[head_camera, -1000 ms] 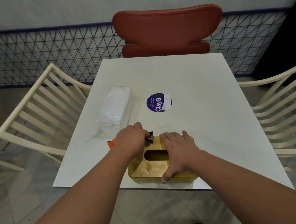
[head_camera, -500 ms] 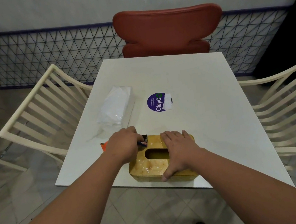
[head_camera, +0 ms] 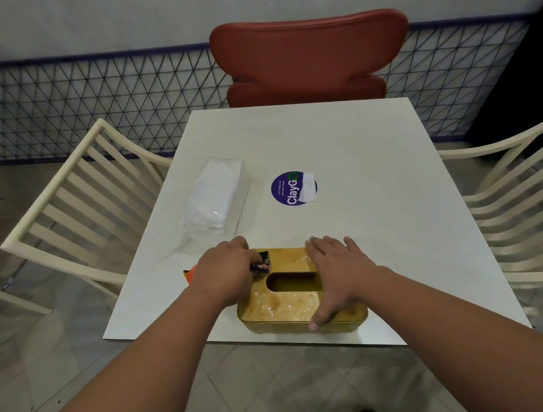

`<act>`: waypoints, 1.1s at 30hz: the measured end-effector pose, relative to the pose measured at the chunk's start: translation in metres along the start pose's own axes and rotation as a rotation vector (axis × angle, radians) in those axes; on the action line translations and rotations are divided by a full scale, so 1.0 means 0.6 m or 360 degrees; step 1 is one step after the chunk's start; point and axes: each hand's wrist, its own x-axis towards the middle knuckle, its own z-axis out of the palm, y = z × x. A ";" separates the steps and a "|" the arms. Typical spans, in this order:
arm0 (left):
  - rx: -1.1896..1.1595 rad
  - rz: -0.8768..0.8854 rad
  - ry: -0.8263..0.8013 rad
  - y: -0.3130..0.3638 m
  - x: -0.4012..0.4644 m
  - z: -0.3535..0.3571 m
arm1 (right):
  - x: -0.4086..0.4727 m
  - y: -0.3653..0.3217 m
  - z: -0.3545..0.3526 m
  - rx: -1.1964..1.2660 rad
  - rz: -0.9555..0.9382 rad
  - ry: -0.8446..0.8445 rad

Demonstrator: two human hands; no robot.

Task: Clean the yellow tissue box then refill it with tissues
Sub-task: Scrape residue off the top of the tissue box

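Head view, forward and downward.

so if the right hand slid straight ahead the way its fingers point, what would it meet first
Probably nothing close: the right hand lies flat on the yellow tissue box, fingers pointing toward the far table edge. Bare tabletop lies ahead; the purple sticker sits slightly left of that line.

left hand (head_camera: 227, 271) wiping yellow tissue box (head_camera: 286, 302), right hand (head_camera: 336, 273) steadying

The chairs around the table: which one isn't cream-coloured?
The red chair at the far side of the table. The two slatted chairs, left and right, are cream.
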 end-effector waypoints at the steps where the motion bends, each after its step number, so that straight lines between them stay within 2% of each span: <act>1: -0.0007 0.0020 0.0016 0.012 0.003 0.001 | 0.000 0.000 0.000 0.0007 0.0002 -0.0004; 5: 0.0016 0.0167 0.0062 0.052 0.011 0.008 | 0.001 -0.004 -0.001 -0.0004 0.0002 0.0011; 11: -0.0040 -0.0018 0.0021 0.012 0.010 0.002 | 0.002 -0.004 0.000 -0.0015 0.0019 0.0002; 16: 0.0005 0.0151 0.0057 0.051 0.015 0.009 | 0.002 -0.005 -0.001 -0.0053 0.0035 -0.0016; 21: 0.0014 0.0016 0.0004 0.010 0.012 -0.001 | 0.001 -0.005 -0.001 -0.0026 0.0032 -0.0026; 27: 0.0050 0.0168 0.0031 0.047 0.022 0.009 | 0.001 -0.004 0.001 -0.0023 0.0038 -0.0008; 33: 0.0032 -0.0004 -0.0013 0.014 0.018 -0.001 | -0.001 -0.003 0.002 0.0006 0.0027 -0.0008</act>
